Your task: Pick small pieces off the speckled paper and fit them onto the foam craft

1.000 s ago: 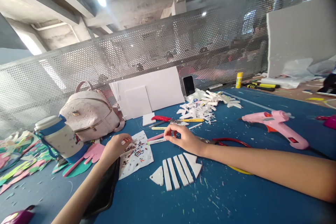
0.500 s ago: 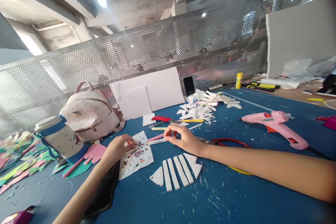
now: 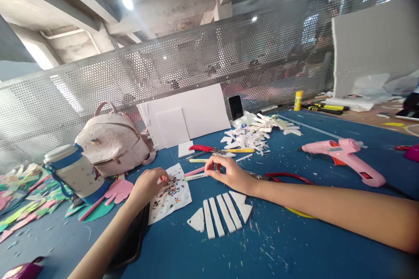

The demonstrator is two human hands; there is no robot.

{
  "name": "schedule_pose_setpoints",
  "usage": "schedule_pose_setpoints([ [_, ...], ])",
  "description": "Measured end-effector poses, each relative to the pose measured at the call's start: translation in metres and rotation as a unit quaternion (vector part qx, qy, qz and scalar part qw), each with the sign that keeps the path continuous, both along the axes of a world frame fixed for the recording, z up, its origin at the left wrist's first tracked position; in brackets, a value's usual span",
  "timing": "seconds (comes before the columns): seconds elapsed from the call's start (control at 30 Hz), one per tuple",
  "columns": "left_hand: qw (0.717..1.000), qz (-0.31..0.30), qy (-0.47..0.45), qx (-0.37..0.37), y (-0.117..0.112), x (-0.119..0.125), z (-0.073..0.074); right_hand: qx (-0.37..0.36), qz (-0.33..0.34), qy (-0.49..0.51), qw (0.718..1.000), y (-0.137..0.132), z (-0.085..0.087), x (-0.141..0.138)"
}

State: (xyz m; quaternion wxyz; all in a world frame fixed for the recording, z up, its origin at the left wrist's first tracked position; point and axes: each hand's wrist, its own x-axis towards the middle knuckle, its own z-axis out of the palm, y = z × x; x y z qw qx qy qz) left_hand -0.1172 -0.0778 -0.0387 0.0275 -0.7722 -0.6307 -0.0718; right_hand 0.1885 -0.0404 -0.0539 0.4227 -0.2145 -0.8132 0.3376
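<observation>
My right hand [image 3: 225,173] is closed in a pinch at the right end of a slim white pen [image 3: 195,177], which points left toward the paper. My left hand [image 3: 151,185], fingers curled together, is over the left side of a white sheet of paper [image 3: 183,198] scattered with tiny coloured bits; what its fingertips hold is hidden. A pink stick [image 3: 192,171] lies just behind the pen. In front of the hands, white foam pieces form a fish-bone shape: a rounded triangular head [image 3: 196,220], several narrow strips [image 3: 216,216] and a notched tail [image 3: 242,206].
A pink glue gun [image 3: 347,154] lies at right, red-handled scissors [image 3: 288,177] beside my right wrist. Red-handled pliers [image 3: 203,148] and foam scraps [image 3: 250,137] are farther back. A tumbler [image 3: 75,174], backpack [image 3: 111,141] and foam offcuts [image 3: 24,192] stand left; a black phone [image 3: 129,244] is under my left forearm.
My left hand and forearm have shifted very slightly to the right over the paper. My right hand, the pen and the foam pieces look the same.
</observation>
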Motion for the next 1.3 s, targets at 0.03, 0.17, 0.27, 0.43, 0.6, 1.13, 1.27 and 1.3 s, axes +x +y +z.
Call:
schedule_pose_setpoints([
  [0.03, 1.000, 0.000, 0.010, 0.003, 0.000, 0.001, 0.000, 0.000, 0.000, -0.001, 1.000, 0.000, 0.000, 0.000],
  [0.17, 0.999, -0.004, 0.045, 0.015, -0.001, 0.005, 0.002, 0.000, 0.000, -0.004, 1.000, -0.001, 0.001, 0.001],
  [0.27, 0.997, -0.008, 0.068, 0.024, -0.002, 0.008, 0.002, 0.000, -0.001, -0.005, 1.000, -0.001, 0.001, 0.000],
  [0.43, 0.994, -0.016, 0.100, 0.051, -0.003, 0.010, 0.001, 0.002, -0.003, -0.007, 1.000, -0.001, 0.000, 0.000],
  [0.6, 0.994, -0.015, 0.095, 0.055, -0.002, 0.007, -0.003, 0.005, -0.002, -0.009, 1.000, 0.001, -0.001, 0.000],
  [1.13, 0.958, -0.049, -0.269, 0.088, -0.020, 0.057, -0.001, 0.040, -0.009, -0.043, 0.998, -0.001, -0.002, 0.000],
  [1.27, 0.920, -0.074, -0.380, 0.059, -0.033, 0.089, -0.008, 0.093, -0.003, -0.066, 0.993, -0.003, -0.004, 0.001],
  [1.3, 0.912, -0.075, -0.399, 0.054, -0.035, 0.094, -0.009, 0.104, 0.000, -0.071, 0.992, -0.004, -0.004, 0.002],
])
